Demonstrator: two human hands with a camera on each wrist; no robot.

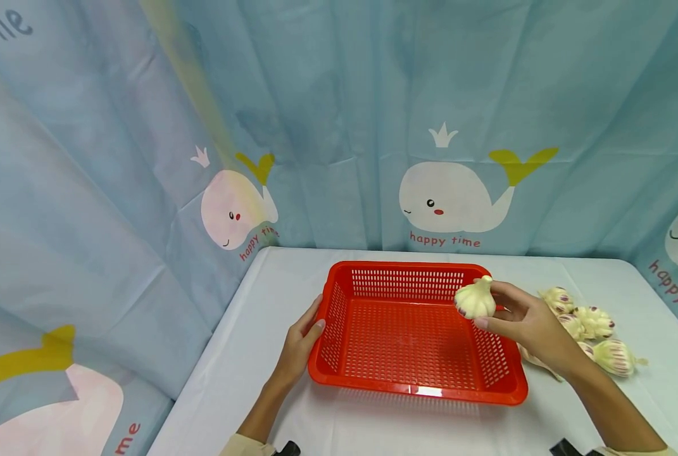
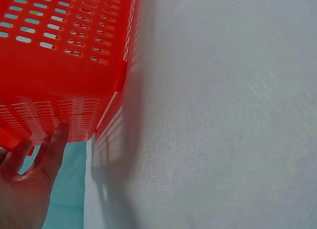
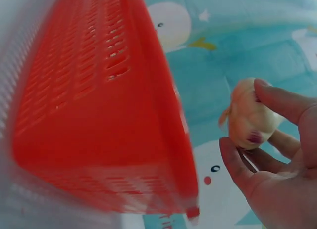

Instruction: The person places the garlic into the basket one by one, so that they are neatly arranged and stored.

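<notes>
A red plastic basket (image 1: 407, 396) with slotted walls and a flat rim sits in front of me. At its left end my left hand (image 1: 300, 345) rests with fairly straight fingers (image 2: 57, 140) against the outer side, the thumb beside the rim. My right hand (image 1: 523, 323) pinches a garlic bulb (image 1: 475, 299) between thumb and fingers. In the head view this bulb overlaps the basket's right rim, its stem pointing up. The right wrist view shows the pale, purple-marked bulb (image 3: 252, 115) apart from the basket wall (image 3: 99, 120).
Several more garlic bulbs (image 1: 595, 322) lie grouped on the white tablecloth (image 1: 646, 411), right of the basket and partly behind my right forearm. A blue curtain (image 1: 339, 126) printed with whales hangs behind the table and along its sides.
</notes>
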